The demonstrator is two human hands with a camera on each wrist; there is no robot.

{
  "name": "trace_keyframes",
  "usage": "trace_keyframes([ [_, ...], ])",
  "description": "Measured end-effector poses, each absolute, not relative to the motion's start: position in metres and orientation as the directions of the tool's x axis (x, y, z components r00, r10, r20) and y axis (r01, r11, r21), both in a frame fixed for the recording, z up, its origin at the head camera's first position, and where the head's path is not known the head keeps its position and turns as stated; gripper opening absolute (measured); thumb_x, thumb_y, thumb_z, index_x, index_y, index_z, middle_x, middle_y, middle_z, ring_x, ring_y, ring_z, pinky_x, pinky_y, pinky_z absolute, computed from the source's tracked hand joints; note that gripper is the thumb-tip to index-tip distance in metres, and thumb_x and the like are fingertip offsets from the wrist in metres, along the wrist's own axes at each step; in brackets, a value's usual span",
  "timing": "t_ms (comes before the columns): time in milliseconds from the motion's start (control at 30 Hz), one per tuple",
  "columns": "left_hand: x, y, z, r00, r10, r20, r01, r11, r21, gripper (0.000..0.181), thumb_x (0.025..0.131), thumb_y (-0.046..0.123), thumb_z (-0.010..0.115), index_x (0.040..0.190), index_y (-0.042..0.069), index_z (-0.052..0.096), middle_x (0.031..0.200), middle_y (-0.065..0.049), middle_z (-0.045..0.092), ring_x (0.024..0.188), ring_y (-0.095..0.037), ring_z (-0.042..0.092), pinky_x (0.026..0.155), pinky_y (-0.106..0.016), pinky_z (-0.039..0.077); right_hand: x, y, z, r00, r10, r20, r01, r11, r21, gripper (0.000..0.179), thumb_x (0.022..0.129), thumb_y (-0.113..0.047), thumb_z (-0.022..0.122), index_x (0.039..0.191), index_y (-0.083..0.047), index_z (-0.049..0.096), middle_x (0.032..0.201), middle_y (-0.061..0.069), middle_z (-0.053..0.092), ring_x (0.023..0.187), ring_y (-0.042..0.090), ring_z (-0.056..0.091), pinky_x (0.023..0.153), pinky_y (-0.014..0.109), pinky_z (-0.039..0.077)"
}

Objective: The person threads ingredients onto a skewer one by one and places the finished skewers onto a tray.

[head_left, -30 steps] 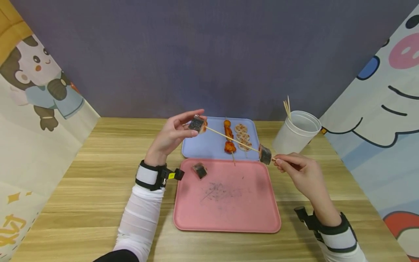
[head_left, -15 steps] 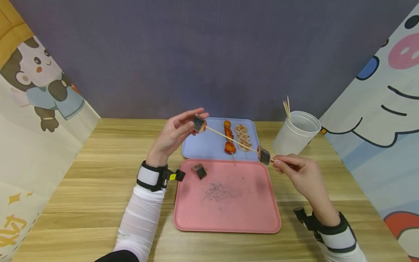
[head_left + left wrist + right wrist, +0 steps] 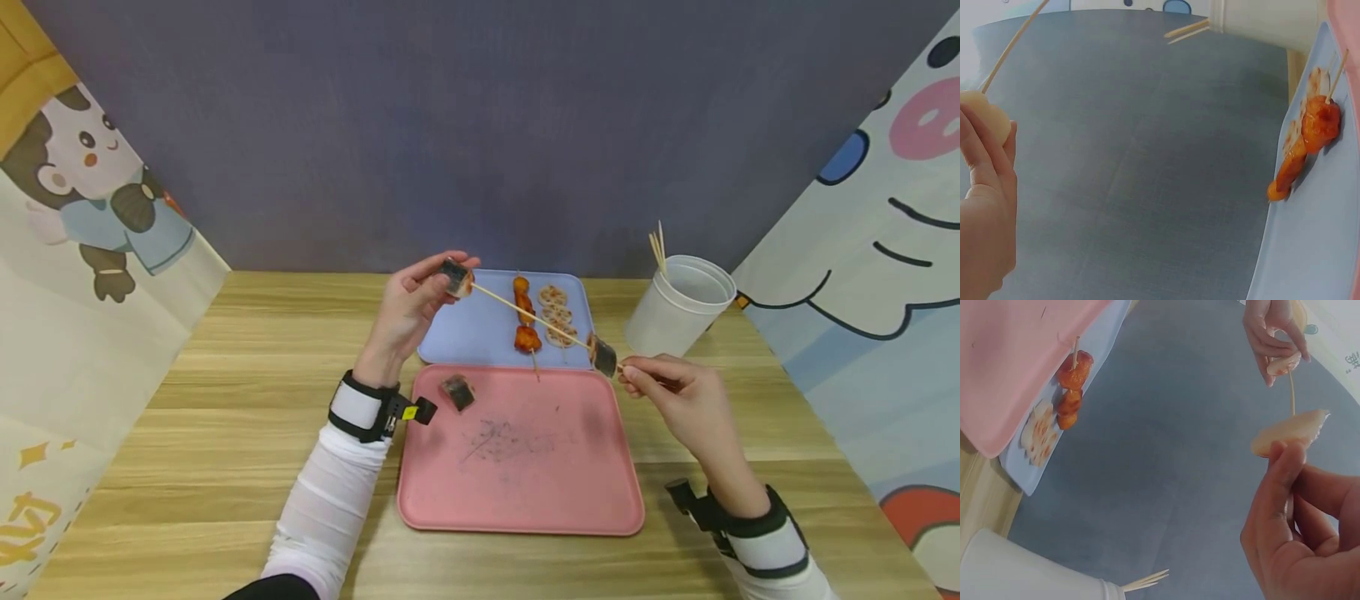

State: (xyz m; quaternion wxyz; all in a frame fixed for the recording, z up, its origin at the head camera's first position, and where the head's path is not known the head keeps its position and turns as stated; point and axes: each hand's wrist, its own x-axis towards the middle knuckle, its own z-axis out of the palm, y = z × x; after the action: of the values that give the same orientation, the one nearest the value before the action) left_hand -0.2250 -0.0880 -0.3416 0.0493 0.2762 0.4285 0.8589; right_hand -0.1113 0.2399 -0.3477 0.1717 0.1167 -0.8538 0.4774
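Note:
Above the trays, a thin wooden skewer (image 3: 525, 317) slants between my two hands. My left hand (image 3: 408, 304) pinches a dark-topped, pale-sided food piece (image 3: 456, 278) between thumb and fingers at the skewer's upper left end. My right hand (image 3: 678, 396) pinches the skewer's lower right end. Close by its fingertips, a second such food piece (image 3: 603, 356) is threaded on the stick; in the right wrist view this piece (image 3: 1291, 432) shows a pale, browned side. One more dark-topped piece (image 3: 458, 392) lies on the pink tray (image 3: 525, 492), near its upper left corner.
Behind the pink tray lies a blue tray (image 3: 465, 333) with a skewer of orange-red glazed pieces (image 3: 527, 337) and a skewer of pale browned slices (image 3: 557, 313). At the right stands a white bucket (image 3: 667, 321) with several bare skewers (image 3: 658, 250). A grey wall (image 3: 480, 125) rises behind.
My left hand shifts slightly right and its thumb has moved along the food piece, which turns a little. The right hand with the skewer drifts slightly left.

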Motion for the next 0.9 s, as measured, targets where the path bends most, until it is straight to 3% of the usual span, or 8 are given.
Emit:
trace_keyframes([
  [267,-0.2247,-0.0858,-0.3456,-0.839,0.328,0.433,0.163,-0.608,0.777,0.043,0.08,0.03,0.074,0.115,0.005,0.065,0.11,-0.007,0.07,0.093,-0.013,0.064,0.067,-0.02,0.051,-0.1065,0.2363,-0.3483,-0.922,-0.046,0.384,-0.35,0.519,-0.78,0.012,0.083,0.002,0.068,0.093,0.004,0.074,0.075,-0.003,0.069,0.062,0.004,0.064,0.054,0.021,0.053],
  [467,-0.2265,-0.0865,-0.3472,-0.834,0.35,0.426,0.183,-0.552,0.814,0.045,0.08,0.032,0.074,0.114,0.005,0.065,0.111,-0.007,0.069,0.094,-0.014,0.064,0.069,-0.023,0.052,-0.1065,0.2365,-0.3492,-0.927,-0.018,0.375,-0.345,0.432,-0.833,0.011,0.084,0.007,0.065,0.093,0.012,0.07,0.074,-0.01,0.068,0.06,0.003,0.064,0.054,0.021,0.054],
  [600,-0.23,-0.089,-0.3485,-0.825,0.36,0.436,0.229,-0.493,0.84,0.056,0.082,0.039,0.07,0.124,0.002,0.06,0.121,-0.009,0.065,0.112,-0.019,0.059,0.076,-0.027,0.051,-0.1071,0.2351,-0.3478,-0.929,-0.009,0.371,-0.345,0.389,-0.854,0.013,0.085,0.006,0.065,0.094,0.014,0.069,0.076,-0.012,0.069,0.061,0.004,0.066,0.056,0.021,0.055],
  [700,-0.2316,-0.0903,-0.3495,-0.827,0.344,0.445,0.221,-0.529,0.819,0.066,0.082,0.041,0.068,0.132,0.0,0.053,0.129,-0.013,0.06,0.125,-0.023,0.052,0.088,-0.028,0.05,-0.1076,0.2329,-0.3484,-0.938,-0.038,0.344,-0.33,0.402,-0.854,0.015,0.086,0.002,0.065,0.096,0.011,0.07,0.078,-0.013,0.069,0.064,0.005,0.067,0.058,0.024,0.056],
  [900,-0.2309,-0.0897,-0.3506,-0.84,0.301,0.452,0.18,-0.632,0.754,0.066,0.082,0.039,0.069,0.133,0.0,0.053,0.127,-0.012,0.061,0.118,-0.023,0.058,0.098,-0.028,0.047,-0.1076,0.2298,-0.3504,-0.958,-0.041,0.285,-0.281,0.339,-0.898,0.018,0.088,0.003,0.063,0.099,0.016,0.066,0.079,-0.012,0.071,0.066,0.008,0.069,0.059,0.027,0.057],
])
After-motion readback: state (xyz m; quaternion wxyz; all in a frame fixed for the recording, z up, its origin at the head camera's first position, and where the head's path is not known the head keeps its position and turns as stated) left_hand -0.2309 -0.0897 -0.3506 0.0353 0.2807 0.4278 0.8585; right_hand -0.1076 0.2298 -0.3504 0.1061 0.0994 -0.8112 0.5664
